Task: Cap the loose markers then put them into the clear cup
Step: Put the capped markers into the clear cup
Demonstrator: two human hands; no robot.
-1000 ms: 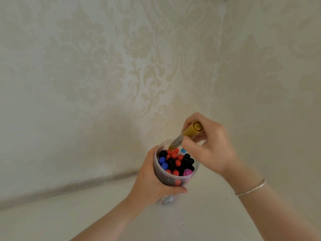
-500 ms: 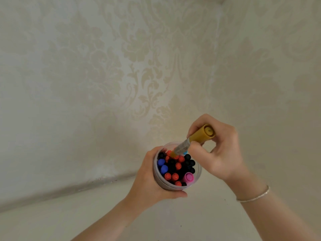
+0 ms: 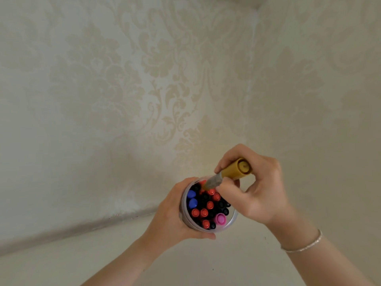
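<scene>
Backdrop: pale damask wallpaper (image 3: 144,79) on two walls that meet in a corner above the right hand.
Surface: an off-white tabletop (image 3: 237,261) lies below both hands and runs back to the foot of the wall.
Left hand (image 3: 175,215): wrapped around the side of the clear cup (image 3: 232,220), fingers behind its far wall and thumb across its near wall, clamped on it and holding it up off the tabletop.
Clear cup: in the left hand's grasp, mouth tipped toward the camera, directly below and to the left of the right hand's fingertips.
Cup contents: packed with capped markers standing on end; red and black caps fill most of it, two blue caps (image 3: 192,198) sit on the side nearest the left palm, and one pink cap (image 3: 220,219) sits at the near rim, close to the left thumb.
Right hand (image 3: 259,193): fingers closed together in a pinch on the yellow marker (image 3: 235,172), thumb below the barrel and fingers curled over the top.
Yellow marker: tilted, its yellow capped end up inside the right hand, its grey lower end angled down and left, reaching among the caps at the far rim of the cup.
Right wrist: a thin silver bracelet (image 3: 303,244) circles it, well back from the hand.
</scene>
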